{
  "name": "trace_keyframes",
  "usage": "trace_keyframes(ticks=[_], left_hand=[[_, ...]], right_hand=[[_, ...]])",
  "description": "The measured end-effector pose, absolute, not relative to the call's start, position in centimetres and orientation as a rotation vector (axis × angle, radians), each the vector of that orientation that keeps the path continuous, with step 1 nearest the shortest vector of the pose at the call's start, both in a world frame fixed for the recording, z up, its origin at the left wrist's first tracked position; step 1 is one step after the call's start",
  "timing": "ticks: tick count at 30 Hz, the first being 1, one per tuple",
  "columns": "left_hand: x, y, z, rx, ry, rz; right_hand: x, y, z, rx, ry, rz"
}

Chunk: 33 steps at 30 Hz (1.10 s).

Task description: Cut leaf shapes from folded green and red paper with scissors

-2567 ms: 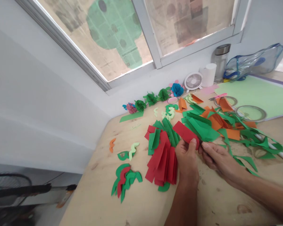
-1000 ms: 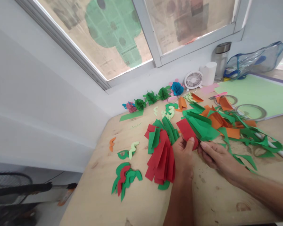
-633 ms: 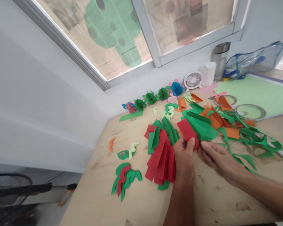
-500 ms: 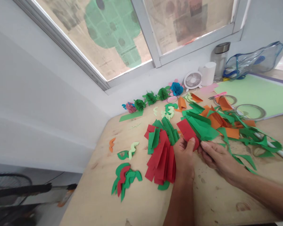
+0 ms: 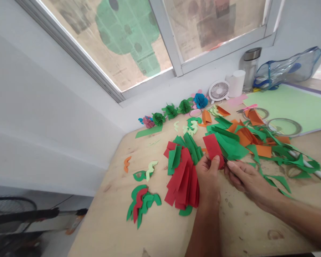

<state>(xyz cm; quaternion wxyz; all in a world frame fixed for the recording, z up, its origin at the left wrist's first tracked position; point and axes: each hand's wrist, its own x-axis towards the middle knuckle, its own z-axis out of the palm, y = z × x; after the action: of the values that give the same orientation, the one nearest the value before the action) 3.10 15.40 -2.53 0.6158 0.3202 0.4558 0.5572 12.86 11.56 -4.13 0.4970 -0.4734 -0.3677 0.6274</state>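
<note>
A folded piece of red paper (image 5: 212,145) is pinched between the thumb and fingers of my left hand (image 5: 210,175). My right hand (image 5: 242,176) is closed round a small pair of scissors (image 5: 225,160); only their dark blades show, at the paper's right edge, and the handles are hidden in my fingers. Just left of my left hand lies a pile of folded red paper pieces (image 5: 183,182), with folded green pieces (image 5: 191,148) behind it. More green paper (image 5: 228,142) lies beyond my hands.
Wavy green and red cut-outs (image 5: 143,203) lie on the wooden table (image 5: 115,221) at left. Orange pieces (image 5: 247,137), green scraps (image 5: 280,180) and tape rolls (image 5: 284,127) are spread at right. Paper flowers (image 5: 171,111), a small fan (image 5: 218,91) and a glass bottle (image 5: 250,69) line the wall.
The red paper has turned more upright in my left hand and shifted slightly right. The scissor blades now show more clearly at its edge. The piles have not moved.
</note>
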Motion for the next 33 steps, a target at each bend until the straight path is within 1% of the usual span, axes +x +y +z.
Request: trace_keyframes(ticks=[10,33], left_hand=[[2.74,15.50,-2.97,0.806,1.028,1.221],[2.70,15.42,-2.63,0.758,1.046,1.233]], right_hand=[[12.80,11.69,-4.09,-1.132,-0.842,1.541],[13.00,11.67,-4.25,-1.130,-0.923,1.531]])
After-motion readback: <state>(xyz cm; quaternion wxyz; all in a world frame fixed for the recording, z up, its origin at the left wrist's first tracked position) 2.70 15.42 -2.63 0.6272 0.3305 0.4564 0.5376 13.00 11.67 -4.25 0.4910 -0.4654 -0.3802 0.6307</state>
